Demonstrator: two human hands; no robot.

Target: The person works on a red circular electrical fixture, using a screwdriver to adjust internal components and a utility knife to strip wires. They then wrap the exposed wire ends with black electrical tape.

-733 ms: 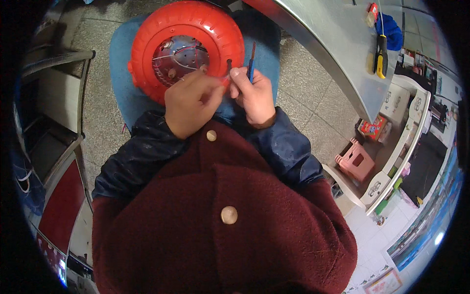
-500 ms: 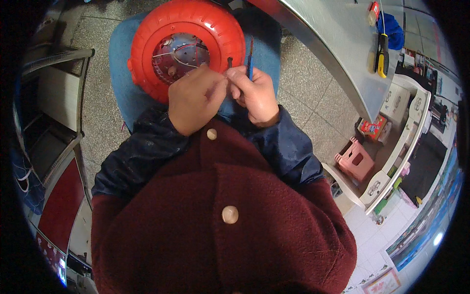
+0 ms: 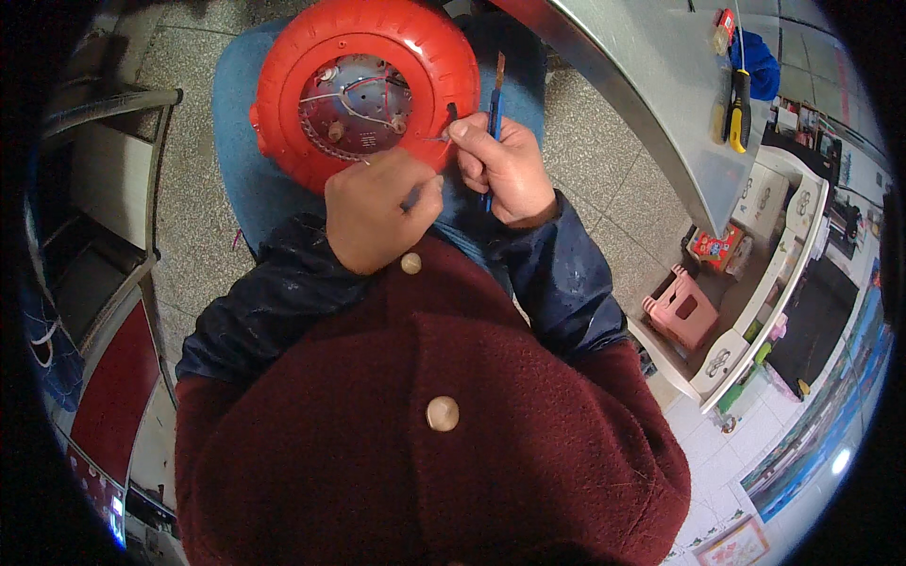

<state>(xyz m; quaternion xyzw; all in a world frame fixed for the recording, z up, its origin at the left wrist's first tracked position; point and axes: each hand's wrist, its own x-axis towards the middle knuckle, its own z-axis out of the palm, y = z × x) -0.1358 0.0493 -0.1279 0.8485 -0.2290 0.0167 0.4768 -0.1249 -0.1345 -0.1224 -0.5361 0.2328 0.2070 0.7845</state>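
Note:
A round red plastic appliance base [image 3: 368, 90] lies upside down on my lap, its open middle showing a metal plate and thin wires [image 3: 363, 99]. My left hand [image 3: 377, 208] is closed just below its rim, pinching a thin wire end. Beside it my right hand [image 3: 505, 170] grips a slim blue-handled tool [image 3: 494, 108] whose tip points up past the red rim; its thumb and forefinger also pinch the wire near the rim. The two hands touch each other.
A grey metal table [image 3: 651, 94] runs along the upper right, with a yellow-and-black screwdriver [image 3: 739, 108] and a blue cloth [image 3: 760, 66] on it. A pink stool [image 3: 684, 311] and a white shelf [image 3: 755, 311] stand at right. Metal frames are at left.
Both hands have drawn slightly down, away from the red base's centre. The blue tool stays in my right hand.

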